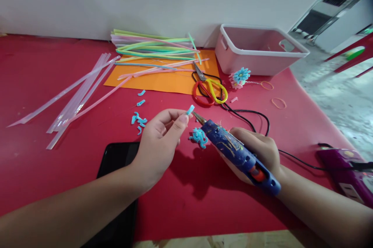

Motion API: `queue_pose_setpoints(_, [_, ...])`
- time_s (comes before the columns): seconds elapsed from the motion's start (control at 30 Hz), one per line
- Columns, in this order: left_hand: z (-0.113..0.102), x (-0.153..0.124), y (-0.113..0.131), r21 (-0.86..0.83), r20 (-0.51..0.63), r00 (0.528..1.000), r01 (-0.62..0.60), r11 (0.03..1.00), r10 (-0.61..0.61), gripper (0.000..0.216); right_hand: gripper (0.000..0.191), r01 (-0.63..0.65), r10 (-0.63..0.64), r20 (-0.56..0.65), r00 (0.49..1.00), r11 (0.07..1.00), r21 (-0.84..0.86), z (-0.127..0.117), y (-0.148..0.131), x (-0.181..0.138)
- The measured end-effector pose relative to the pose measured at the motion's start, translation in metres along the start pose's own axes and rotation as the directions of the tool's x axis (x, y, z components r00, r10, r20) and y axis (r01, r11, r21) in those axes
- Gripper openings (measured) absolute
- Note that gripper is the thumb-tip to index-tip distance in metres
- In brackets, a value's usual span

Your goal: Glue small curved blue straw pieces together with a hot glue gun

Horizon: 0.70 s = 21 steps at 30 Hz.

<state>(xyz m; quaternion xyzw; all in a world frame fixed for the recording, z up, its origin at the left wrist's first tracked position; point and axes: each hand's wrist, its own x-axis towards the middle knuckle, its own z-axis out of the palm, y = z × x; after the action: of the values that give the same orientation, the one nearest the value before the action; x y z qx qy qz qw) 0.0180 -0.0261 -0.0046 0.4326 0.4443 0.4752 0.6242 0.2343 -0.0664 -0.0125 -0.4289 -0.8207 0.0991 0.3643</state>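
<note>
Between the thumb and finger of my left hand (163,135) is pinched a short light-blue pipe cleaner piece (190,109). My right hand (259,149) is wrapped round a blue hot glue gun (230,145), its nozzle pointing at that piece, close to its end; whether they touch I cannot tell. Below the nozzle lies a curled blue pipe cleaner cluster (199,137) on the red table. Several small blue pipe cleaner bits (139,119) are scattered left of my left hand.
Scissors (205,84) and pipe cleaners (154,48) lie on orange paper (175,84). Glue sticks (84,92) are at left, a black phone (116,162) under my left arm. A pink basket (259,61), a blue flower (241,74) and a purple power strip (344,162) sit at right; a black cord crosses.
</note>
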Motion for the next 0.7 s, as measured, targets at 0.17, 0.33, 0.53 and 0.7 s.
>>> queue_pose_setpoints(0.17, [-0.0006, -0.0003, 0.0002, -0.001, -0.003, 1.000, 0.012, 1.000, -0.012, 0.014, 0.015, 0.004, -0.003, 0.014, 1.000, 1.000, -0.023, -0.0007, -0.0011, 0.0008])
queue_pose_setpoints(0.33, [0.0006, 0.0001, 0.0005, 0.025, 0.002, 0.999, -0.036, 0.999, 0.036, 0.015, 0.015, -0.012, 0.013, 0.014, 1.000, 1.000, -0.024, -0.0002, -0.0013, 0.0003])
queue_pose_setpoints(0.53, [0.0022, 0.0006, 0.0003, 0.015, 0.002, 0.998, -0.060, 0.998, 0.060, 0.014, 0.017, -0.022, 0.023, 0.009, 1.000, 0.999, -0.029, 0.0007, 0.0005, -0.0009])
queue_pose_setpoints(0.7, [0.0014, -0.0001, 0.0005, 0.014, 0.007, 0.998, -0.058, 0.998, 0.058, 0.013, 0.018, -0.013, 0.011, -0.028, 1.000, 0.998, -0.061, 0.0012, 0.0001, -0.0010])
